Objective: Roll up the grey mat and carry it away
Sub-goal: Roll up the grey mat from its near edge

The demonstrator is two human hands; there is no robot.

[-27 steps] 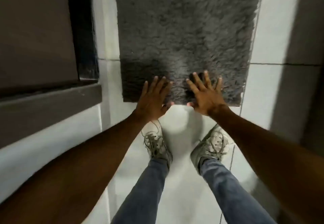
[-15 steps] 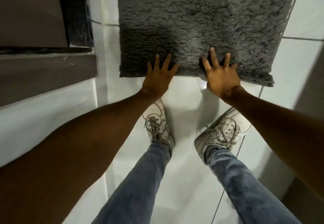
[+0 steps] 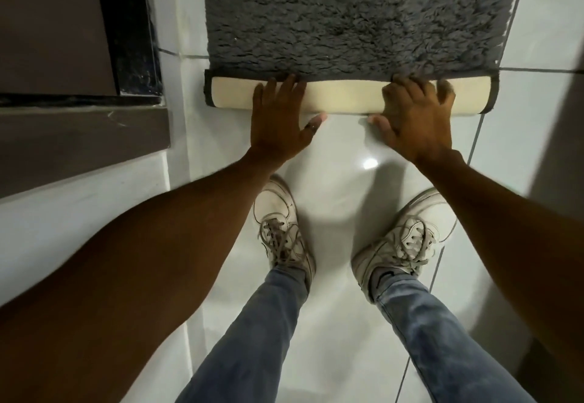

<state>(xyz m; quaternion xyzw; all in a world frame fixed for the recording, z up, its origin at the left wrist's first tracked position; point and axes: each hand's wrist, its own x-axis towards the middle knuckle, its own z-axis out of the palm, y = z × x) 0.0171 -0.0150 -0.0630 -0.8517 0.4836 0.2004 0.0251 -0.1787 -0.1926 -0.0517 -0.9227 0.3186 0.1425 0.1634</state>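
On the white tiled floor (image 3: 341,188), the grey mat (image 3: 363,14) is lying flat with its near edge turned over into a first roll (image 3: 347,98), cream backing facing up and a dark grey binding showing at both ends. Left hand (image 3: 279,118) is resting palm-down on the left part of the roll, fingers extended and close together over its top, thumb tip touching the floor just at the roll's near side. Right hand (image 3: 417,115) is lying on the right part of the roll, fingers curled over the top toward the pile, thumb down at the near side, gripping the roll loosely. Both white sneakers (image 3: 284,229) are standing on the tiles near the roll, jeans above them. A dark step edge (image 3: 82,131) is running along the floor's left side.
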